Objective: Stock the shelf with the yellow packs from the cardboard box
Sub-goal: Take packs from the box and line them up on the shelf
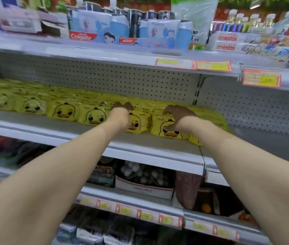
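My left grip [122, 114] lies over the top of the left pack [137, 125], with the fingers curled behind its upper edge and the thumb on its duck face, so I judge that it is holding this pack. My right grip [180, 119] holds the right pack [164, 132] in the same way, just to the right of the other grip. Both packs stand on the shelf [140, 145], just beside one another. To the left of my left grip a long row of yellow packs [64, 111] already fills the shelf, with more of them behind. Further right of my right grip the shelf board has free room. I judge that the task is well advanced and these two packs are in the placing step. The cardboard box is not in view, so I cannot tell how many packs remain.
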The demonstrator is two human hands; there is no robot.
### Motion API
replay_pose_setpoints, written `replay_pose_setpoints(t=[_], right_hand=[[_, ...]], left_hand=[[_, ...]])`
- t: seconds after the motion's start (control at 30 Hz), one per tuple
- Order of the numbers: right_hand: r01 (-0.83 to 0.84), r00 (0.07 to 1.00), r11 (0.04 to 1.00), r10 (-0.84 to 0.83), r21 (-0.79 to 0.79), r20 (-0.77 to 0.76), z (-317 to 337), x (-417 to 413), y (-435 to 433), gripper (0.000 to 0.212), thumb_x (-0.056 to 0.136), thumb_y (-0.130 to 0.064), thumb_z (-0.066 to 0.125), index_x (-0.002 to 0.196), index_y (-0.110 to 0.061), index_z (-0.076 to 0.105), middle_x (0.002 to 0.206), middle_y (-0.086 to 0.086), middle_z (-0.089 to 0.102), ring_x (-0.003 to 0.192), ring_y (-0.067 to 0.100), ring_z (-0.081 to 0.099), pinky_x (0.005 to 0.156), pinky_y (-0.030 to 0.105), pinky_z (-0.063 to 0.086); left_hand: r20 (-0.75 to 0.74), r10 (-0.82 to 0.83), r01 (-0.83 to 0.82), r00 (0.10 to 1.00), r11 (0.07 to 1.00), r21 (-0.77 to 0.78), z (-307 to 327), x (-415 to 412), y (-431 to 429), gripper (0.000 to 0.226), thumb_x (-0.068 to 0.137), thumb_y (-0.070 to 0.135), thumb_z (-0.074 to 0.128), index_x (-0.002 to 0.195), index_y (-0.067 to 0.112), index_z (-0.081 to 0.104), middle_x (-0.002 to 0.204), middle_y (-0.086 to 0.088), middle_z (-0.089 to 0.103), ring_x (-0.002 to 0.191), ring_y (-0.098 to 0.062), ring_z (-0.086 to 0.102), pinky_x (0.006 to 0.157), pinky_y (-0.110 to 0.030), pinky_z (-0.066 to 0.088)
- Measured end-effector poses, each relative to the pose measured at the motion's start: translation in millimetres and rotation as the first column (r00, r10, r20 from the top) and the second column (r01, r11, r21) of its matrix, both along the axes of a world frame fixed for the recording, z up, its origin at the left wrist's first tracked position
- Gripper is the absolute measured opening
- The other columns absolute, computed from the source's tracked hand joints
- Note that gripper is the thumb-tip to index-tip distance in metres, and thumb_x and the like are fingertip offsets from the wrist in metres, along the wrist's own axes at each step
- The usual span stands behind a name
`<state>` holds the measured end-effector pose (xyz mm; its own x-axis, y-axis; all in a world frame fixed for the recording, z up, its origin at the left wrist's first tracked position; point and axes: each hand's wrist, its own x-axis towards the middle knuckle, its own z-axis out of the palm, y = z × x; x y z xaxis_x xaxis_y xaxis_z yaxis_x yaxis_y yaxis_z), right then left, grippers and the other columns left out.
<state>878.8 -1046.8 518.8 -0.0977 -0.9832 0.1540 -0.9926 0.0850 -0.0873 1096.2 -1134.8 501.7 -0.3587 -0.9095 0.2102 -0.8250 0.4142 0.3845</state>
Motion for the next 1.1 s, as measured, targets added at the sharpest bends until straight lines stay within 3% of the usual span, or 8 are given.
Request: replay_pose_setpoints(t=[0.1, 0.3, 0.63, 0.9, 1.1], right_hand=[[-0.049, 0.999, 0.999, 0.049, 0.002, -0.013, -6.1, 59.9, -10.3, 0.065, 0.078, -0.032, 0.076, 0.135, -0.031, 0.045, 0.133, 0.003, 0.052, 0.114, 0.026, 0.053, 0.09, 0.035, 0.049], [-0.223, 0.974, 0.973, 0.225, 0.057, -0.031, -28.5, 212.2, -30.8, 0.07, 0.08, -0.042, 0.077, 0.138, -0.026, 0.043, 0.138, 0.005, 0.049, 0.121, 0.027, 0.051, 0.094, 0.042, 0.048], [-0.491, 0.871, 0.869, 0.492, 0.055, 0.0, -53.5, 453.5, -51.5, 0.065, 0.077, -0.045, 0.078, 0.132, -0.026, 0.05, 0.13, 0.002, 0.054, 0.119, 0.026, 0.052, 0.095, 0.042, 0.047], [-0.638, 0.768, 0.767, 0.64, 0.076, -0.016, -76.9, 576.0, -73.5, 0.059, 0.075, -0.042, 0.078, 0.126, -0.026, 0.052, 0.117, 0.001, 0.054, 0.105, 0.024, 0.056, 0.085, 0.037, 0.049], [-0.681, 0.73, 0.723, 0.683, 0.12, 0.026, -110.7, 637.7, -122.7, 0.07, 0.075, -0.035, 0.082, 0.134, -0.027, 0.046, 0.13, 0.002, 0.051, 0.114, 0.025, 0.054, 0.089, 0.038, 0.049]], left_hand=[[0.02, 0.039, -0.039, 0.999, 0.999, -0.024, -6.6, 67.3, 1.8, 0.074, 0.072, 0.034, 0.085, 0.135, 0.023, 0.048, 0.126, -0.014, 0.051, 0.124, -0.034, 0.045, 0.099, -0.041, 0.045], [0.087, 0.18, -0.184, 0.98, 0.982, 0.04, -19.6, 224.1, 22.3, 0.074, 0.08, 0.026, 0.08, 0.143, 0.028, 0.041, 0.145, -0.015, 0.031, 0.135, -0.037, 0.03, 0.102, -0.048, 0.043], [0.106, 0.404, -0.41, 0.908, 0.911, 0.036, -50.6, 462.4, 65.8, 0.071, 0.074, 0.025, 0.081, 0.136, 0.026, 0.046, 0.132, -0.015, 0.038, 0.124, -0.039, 0.037, 0.1, -0.048, 0.044], [0.065, 0.523, -0.527, 0.85, 0.846, 0.08, -80.4, 573.0, 68.8, 0.074, 0.073, 0.027, 0.083, 0.137, 0.026, 0.046, 0.129, -0.012, 0.043, 0.119, -0.035, 0.044, 0.096, -0.047, 0.048], [0.089, 0.552, -0.558, 0.829, 0.826, 0.074, -109.8, 626.5, 34.0, 0.076, 0.076, 0.02, 0.081, 0.141, 0.025, 0.044, 0.136, -0.012, 0.041, 0.127, -0.036, 0.04, 0.098, -0.048, 0.047]])
